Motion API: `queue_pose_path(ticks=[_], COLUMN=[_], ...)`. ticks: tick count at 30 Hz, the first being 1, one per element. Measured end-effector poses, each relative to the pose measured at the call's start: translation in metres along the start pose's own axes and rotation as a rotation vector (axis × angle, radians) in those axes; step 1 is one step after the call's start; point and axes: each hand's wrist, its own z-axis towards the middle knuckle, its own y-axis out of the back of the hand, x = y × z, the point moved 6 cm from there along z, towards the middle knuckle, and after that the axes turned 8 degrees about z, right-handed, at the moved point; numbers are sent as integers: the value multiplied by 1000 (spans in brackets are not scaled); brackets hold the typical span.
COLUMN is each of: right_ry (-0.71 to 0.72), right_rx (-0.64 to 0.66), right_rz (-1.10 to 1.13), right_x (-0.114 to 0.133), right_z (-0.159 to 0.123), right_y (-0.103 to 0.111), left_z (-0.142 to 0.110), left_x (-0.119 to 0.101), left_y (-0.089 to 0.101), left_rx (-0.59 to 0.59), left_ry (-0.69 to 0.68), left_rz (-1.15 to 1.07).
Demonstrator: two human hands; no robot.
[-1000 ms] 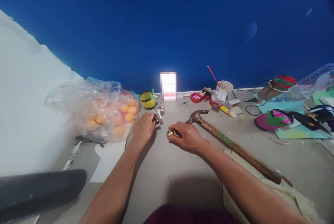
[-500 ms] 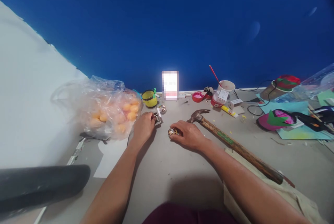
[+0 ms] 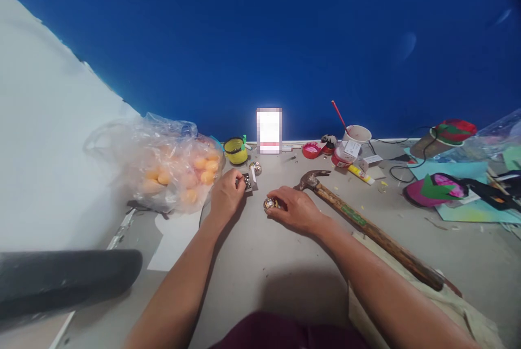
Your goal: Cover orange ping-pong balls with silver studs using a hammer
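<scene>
On the grey table, my right hand (image 3: 299, 209) is curled round a small ball covered in shiny mirror pieces (image 3: 269, 205), thumb and fingers at its right side. To its left, my left hand (image 3: 228, 192) is closed in a pinch at a small sheet of silvery pieces (image 3: 247, 181); the fingertips are partly hidden. Just beyond that sheet rests a second mirrored ball (image 3: 255, 168). A claw hammer (image 3: 360, 219) with a worn wooden handle lies right of my right hand, its head close to my knuckles.
A clear plastic bag of orange balls (image 3: 175, 175) lies at the left. Toward the wall stand a yellow pot (image 3: 235, 151), a red lid (image 3: 311, 150) and a white cup (image 3: 359, 133). A yellow tube (image 3: 360, 174), cables and a pink-and-green craft piece (image 3: 433, 189) are on the right.
The view has shifted slightly, moving the scene a little right. Both hands keep nearly the same places and grips, with small finger movements at the silvery sheet.
</scene>
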Motion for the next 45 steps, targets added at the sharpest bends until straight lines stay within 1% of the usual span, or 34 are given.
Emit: queue_pose_path(ticks=[3, 5, 10, 12, 14, 15, 17, 19, 20, 22, 24, 28, 30, 32, 39, 43, 45], right_ry=[-5, -6, -5, -3, -5, -9, -19, -22, -19, -9, 2, 23, 41, 63, 151, 184, 196], right_rx=[5, 5, 9, 9, 5, 2, -7, -11, -12, -9, -5, -8, -26, -56, -142, -144, -145], right_rz=[-9, -8, 10, 8, 7, 10, 23, 31, 29, 15, 0, -14, -8, 13, 137, 214, 226], right_x=[0, 1, 2, 2, 1, 0, -3, -5, -5, -5, -4, -3, -3, -3, 5, 8, 8], right_z=[0, 0, 1, 0, 0, 0, -1, -1, -1, -1, -1, -2, -2, -3, -4, -4, -4], right_y=[0, 1, 3, 3, 3, 3, 2, 2, 1, 1, 1, 1, 1, 3, 6, 2, 1], left_z=[-1, -1, -3, -3, -5, -6, -10, -17, -22, -34, -48, -67, -71, -71, -71, -75, -76], left_x=[-2, -2, -1, -1, -4, -7, -15, -25, -29, -35, -36, -33, -33, -32, -31, -35, -36], left_y=[0, 0, 6, 11, 20, 25, 33, 36, 35, 29, 20, -1, -12, -18, -21, -19, -17], left_rx=[11, -5, -134, -190, -219, -220, -158, -37, 40, 144, 177, 140, 184, 195, 153, 136, 101], left_ry=[9, 12, -11, 7, 28, 36, 59, 72, 84, 117, 144, 171, 180, 193, 197, 149, 104], left_rz=[-1, -24, -176, -280, -404, -479, -629, -764, -811, -865, -905, -891, -897, -905, -951, -915, -870])
